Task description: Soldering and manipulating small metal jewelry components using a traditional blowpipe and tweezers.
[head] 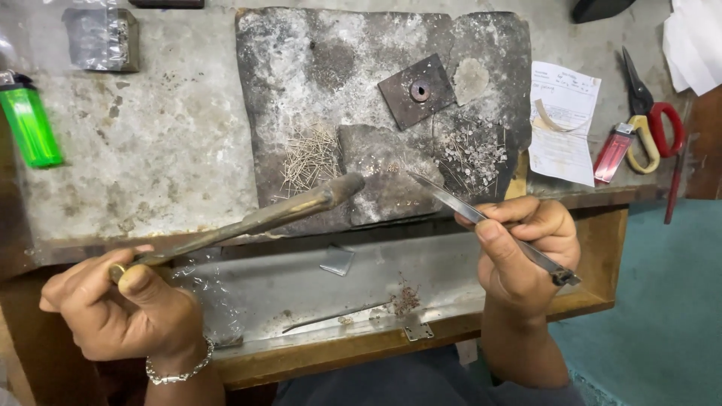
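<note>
Over the near edge of the large scorched, ash-grey soldering slab (316, 83), two hands are working side by side. The left hand (124, 308), wearing a silver chain bracelet (180, 371), is wrapping its fingers tightly around the butt of a long brass-coloured torch pipe (256, 219), with the thumb pressing on top; the pipe is slanting up toward the slab, and its dark nozzle is hanging just above the slab's front portion. The right hand (526, 252) is pinching a pair of slim steel tweezers (470, 212) between thumb and forefinger, the remaining fingers curling closed beneath; the tips are pointing at the slab, hovering near its front right part.

On the slab, a heap of fine pale wire pins (308, 158) is lying left of centre, a scatter of tiny grey metal bits (474, 154) is lying to the right, and a small dark square plate with a round hole (416, 91) is sitting behind them. Left of the slab a bright green plastic lighter (28, 124) is resting on the bench. Right of the slab are lying a white paper slip (562, 124), a red lighter (613, 153) and red-and-cream-handled scissors (648, 120). Below the slab's front edge a shallow metal-lined wooden tray (451, 263) is catching debris.
</note>
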